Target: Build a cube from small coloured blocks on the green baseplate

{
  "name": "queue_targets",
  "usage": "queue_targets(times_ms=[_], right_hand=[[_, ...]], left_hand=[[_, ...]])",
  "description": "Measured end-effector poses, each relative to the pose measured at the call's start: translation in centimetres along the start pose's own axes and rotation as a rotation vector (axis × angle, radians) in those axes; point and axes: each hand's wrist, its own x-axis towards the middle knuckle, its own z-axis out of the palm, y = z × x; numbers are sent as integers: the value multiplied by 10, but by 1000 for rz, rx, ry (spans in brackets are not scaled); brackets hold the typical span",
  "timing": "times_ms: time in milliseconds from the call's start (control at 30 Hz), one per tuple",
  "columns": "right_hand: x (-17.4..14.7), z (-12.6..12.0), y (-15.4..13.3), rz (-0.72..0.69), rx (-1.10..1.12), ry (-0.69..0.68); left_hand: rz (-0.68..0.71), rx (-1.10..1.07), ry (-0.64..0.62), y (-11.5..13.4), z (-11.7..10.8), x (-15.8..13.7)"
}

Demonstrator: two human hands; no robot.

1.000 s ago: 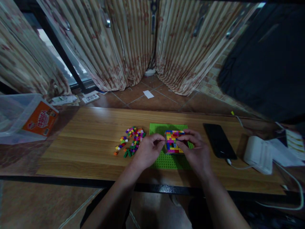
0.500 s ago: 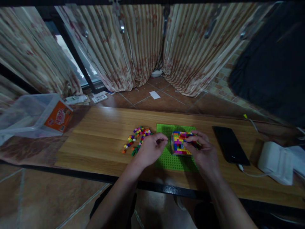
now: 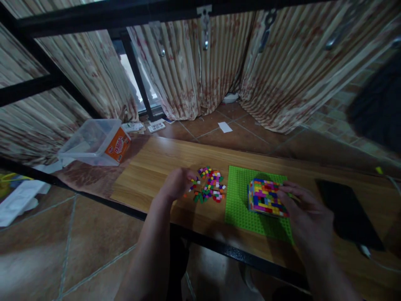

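A box-shaped build of multicoloured toy bricks (image 3: 266, 197) stands on a green studded baseplate (image 3: 236, 209). Small gaps show in its top. My right hand (image 3: 308, 215) is closed around the build's right end, thumb and fingers at its upper edge. To the left lies a loose scatter of small toy bricks (image 3: 207, 194) on the bare wood. At the left edge of that scatter is my left hand (image 3: 179, 184), its fingers drawn together low over the bricks. What is between those fingertips, if anything, is too small and blurred to make out.
A wooden table (image 3: 150, 167) carries everything. A black phone (image 3: 347, 213) with a white cable lies right of my right hand. At the table's far left stands a clear plastic bin (image 3: 94, 142) with an orange label. A dark metal rim (image 3: 219, 246) runs along the front edge.
My left hand has moved from beside the build left to the loose bricks. My right hand has shifted from the build's top to its right end. The view has turned left.
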Motion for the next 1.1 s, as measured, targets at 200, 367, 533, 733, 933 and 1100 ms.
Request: queue_targets(times_ms=[200,367,533,733,933,1100], right_hand=[[1,-2,0,-16,-8,6],[1,-1,1,-66,-45,-1],[1,0,-4,-71,-73,12],[3,-4,-5,-179,-131,50],[-15,5,-25,-543,-292,17],[-39,21,-42,-700,-303,-224]], left_hand=[[7,157,-66,13,0,0],[-24,252,-74,24,0,-2],[-25,273,-54,25,6,0],[37,172,20,21,6,3],[158,-492,-140,45,8,-2],[154,-781,-380,79,35,-8]])
